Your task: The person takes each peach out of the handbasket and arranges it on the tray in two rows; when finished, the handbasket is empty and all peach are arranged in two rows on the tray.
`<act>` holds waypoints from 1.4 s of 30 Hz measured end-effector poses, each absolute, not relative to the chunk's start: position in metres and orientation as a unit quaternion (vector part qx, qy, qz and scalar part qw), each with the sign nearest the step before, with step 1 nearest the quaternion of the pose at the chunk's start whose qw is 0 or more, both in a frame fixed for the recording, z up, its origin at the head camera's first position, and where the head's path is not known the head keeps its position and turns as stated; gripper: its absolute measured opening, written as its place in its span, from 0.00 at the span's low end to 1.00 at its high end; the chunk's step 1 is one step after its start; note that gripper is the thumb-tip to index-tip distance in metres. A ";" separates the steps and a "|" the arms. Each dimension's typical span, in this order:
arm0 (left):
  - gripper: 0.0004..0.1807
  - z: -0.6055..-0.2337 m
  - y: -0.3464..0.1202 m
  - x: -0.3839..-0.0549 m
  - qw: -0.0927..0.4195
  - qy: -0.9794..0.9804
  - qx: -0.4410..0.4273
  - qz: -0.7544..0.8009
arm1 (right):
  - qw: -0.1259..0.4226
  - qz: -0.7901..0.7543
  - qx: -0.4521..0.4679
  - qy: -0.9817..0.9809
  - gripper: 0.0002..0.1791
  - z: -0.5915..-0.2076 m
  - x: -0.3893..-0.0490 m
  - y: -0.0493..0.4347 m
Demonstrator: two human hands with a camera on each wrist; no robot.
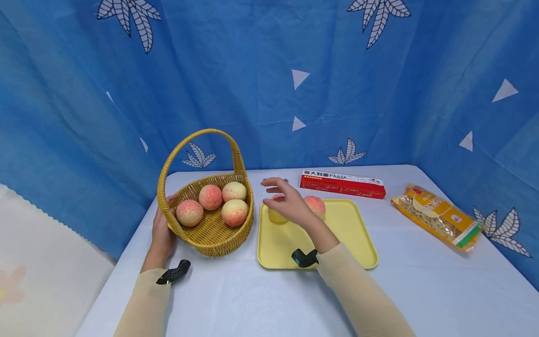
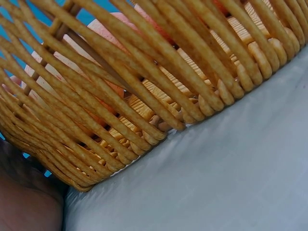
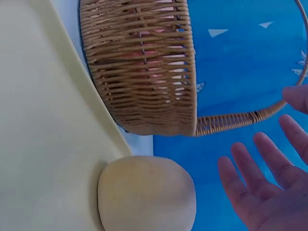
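Against the left side of a wicker basket [image 1: 219, 245] with a tall handle lies my left hand [image 1: 162, 234]. Its fingers are mostly hidden by the basket and handle, so their grip does not show. Several pink-and-cream peaches [image 1: 189, 213] lie in the basket. My right hand [image 1: 290, 206] is above a yellow tray [image 1: 345, 243], fingers spread and apart, holding nothing. Partly covered by it in the head view is one peach [image 1: 275, 216] on the tray. Another peach [image 1: 315, 205] sits just right of the hand. The right wrist view shows the pale peach [image 3: 147, 192] beside the spread fingers [image 3: 250, 173].
Behind the tray lies a red pasta box [image 1: 343, 184]. An orange-and-clear food bag [image 1: 438, 215] is at the right of the white table [image 1: 227, 299]. A blue patterned cloth [image 1: 261, 84] hangs behind and beside the table. The basket handle [image 1: 166, 173] arches high above the basket.
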State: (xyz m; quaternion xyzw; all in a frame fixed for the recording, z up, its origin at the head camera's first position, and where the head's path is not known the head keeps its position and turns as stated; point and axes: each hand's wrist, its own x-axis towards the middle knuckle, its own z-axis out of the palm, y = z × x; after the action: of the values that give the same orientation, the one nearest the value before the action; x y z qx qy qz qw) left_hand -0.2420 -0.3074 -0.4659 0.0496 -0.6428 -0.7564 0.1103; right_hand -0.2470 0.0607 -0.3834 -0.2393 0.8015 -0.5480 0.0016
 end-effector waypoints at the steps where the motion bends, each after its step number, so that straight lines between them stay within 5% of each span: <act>1: 0.23 -0.466 -0.307 -0.242 0.111 -0.643 0.050 -0.756 | 0.004 -0.546 -0.242 0.802 0.26 -0.384 -0.247 0.058; 42: 0.25 -0.464 -0.306 -0.243 0.106 -0.636 0.041 -0.763 | 0.057 -0.261 -0.321 0.908 0.40 -0.399 -0.266 -0.015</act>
State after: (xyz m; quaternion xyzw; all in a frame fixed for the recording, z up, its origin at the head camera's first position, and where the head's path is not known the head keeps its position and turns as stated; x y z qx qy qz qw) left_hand -0.2427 -0.3064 -0.4643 0.0409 -0.6360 -0.7633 0.1062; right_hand -0.2655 -0.0148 -0.3985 -0.3212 0.9085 -0.2614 0.0565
